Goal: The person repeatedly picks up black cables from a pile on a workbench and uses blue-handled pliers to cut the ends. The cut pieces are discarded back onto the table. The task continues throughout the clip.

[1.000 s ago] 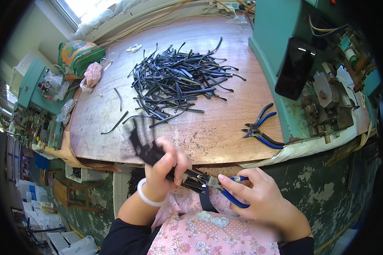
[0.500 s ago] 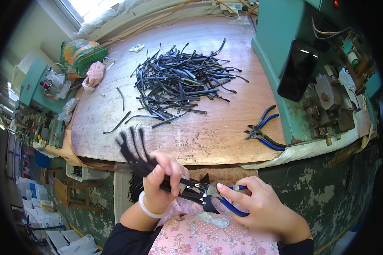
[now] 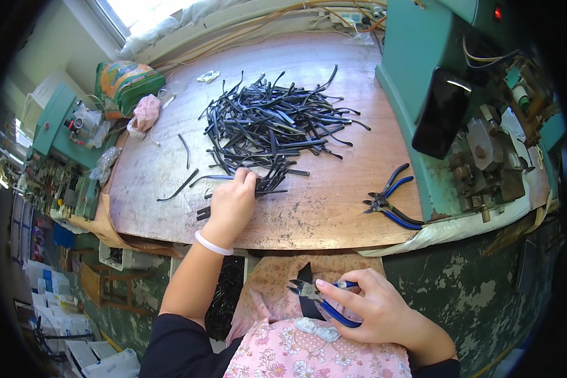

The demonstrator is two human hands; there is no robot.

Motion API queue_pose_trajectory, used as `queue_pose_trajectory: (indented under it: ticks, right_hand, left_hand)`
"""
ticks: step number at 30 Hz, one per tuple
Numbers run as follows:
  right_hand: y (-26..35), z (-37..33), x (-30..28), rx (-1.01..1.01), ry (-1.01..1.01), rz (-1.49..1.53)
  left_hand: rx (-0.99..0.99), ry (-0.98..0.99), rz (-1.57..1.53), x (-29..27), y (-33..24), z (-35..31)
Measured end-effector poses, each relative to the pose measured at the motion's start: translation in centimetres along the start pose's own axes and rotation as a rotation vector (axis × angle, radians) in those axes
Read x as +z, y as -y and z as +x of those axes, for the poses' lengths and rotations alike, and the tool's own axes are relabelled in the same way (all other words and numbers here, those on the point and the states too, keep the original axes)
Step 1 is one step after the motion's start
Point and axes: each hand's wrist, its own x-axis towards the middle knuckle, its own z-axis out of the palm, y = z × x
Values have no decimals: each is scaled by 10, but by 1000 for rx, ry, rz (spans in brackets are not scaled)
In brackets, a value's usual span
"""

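Pliers you are holding: bare metal head, blue handles looking like smooth plastic. Black strips before you: plastic-looking, glinting glossily. Worktop facing you: wood, showing scuffs. Apron you are wearing: matt printed cloth.

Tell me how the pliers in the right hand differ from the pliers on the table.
The held pliers are gripped by the right hand, clear of the tabletop; the table pliers lie on it, untouched. The held pliers show bright, silvery metal around the joint; the table pliers look darker there. Both have blue on their handles, which stand spread apart, and heads pointing roughly left.
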Motion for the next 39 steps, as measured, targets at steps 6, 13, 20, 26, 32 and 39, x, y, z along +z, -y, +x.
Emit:
queue_pose_trajectory:
  ticks: [6,13,20,26,32,39]
  right_hand:
    - [-6,0,-1,22,-15,-40]
    - [-12,7,6,-8,-108,-169]
    - [-5,10,-7,-57,-68,-295]
    - [-7,6,-9,-62,-40,-290]
    - [-9,4,-17,2,-44,-224]
    - [0,8,-15,6,-78,-160]
  left_hand:
    - [-109,-89,-668,-29,-35,-23]
    - [-271,244,-1971,-63,-59,-38]
    - [-251,420,-2143,-62,-58,-36]
    - [-179,450,-2131,-67,-61,-33]
    - [13,-218,-2005,-72,-85,-64]
    - [116,-585,-1689,-73,-106,-79]
